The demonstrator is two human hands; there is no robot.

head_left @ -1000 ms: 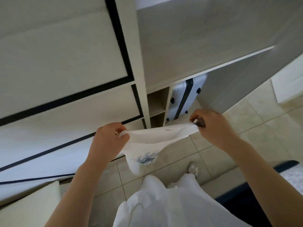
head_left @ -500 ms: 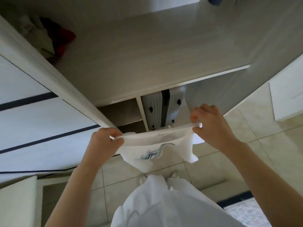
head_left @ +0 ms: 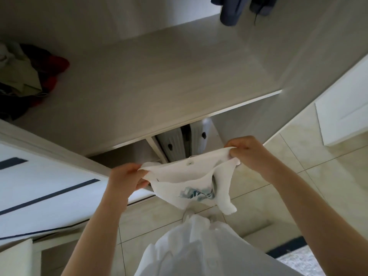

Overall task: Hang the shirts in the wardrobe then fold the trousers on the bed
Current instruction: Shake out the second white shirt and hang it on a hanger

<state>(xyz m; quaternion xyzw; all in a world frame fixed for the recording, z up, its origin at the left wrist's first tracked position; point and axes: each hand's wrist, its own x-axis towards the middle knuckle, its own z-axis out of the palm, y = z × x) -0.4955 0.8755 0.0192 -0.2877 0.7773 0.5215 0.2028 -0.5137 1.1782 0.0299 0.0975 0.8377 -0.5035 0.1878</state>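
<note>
A white shirt [head_left: 179, 176] with a blue print hangs stretched between my two hands in front of the open wardrobe. My left hand [head_left: 125, 179] grips its left shoulder edge. My right hand [head_left: 249, 154] pinches the right shoulder edge, slightly higher. A small hanger hook or loop shows at the collar; I cannot tell which. The wardrobe shelf [head_left: 159, 86] lies just beyond the shirt, wide and pale. Dark blue garments [head_left: 235, 8] hang from above at the top right.
A heap of dark and red clothes [head_left: 29, 80] lies on the shelf's left end. A pale suitcase [head_left: 183, 144] stands in the compartment under the shelf. The white sliding door [head_left: 39, 186] with dark stripes is at left. Tiled floor [head_left: 318, 186] and a bed corner [head_left: 294, 253] are at right.
The view has tilted up and to the right, showing more of the shelf and the hanging garments. Both hands have kept hold of the shirt and raised it toward the shelf.
</note>
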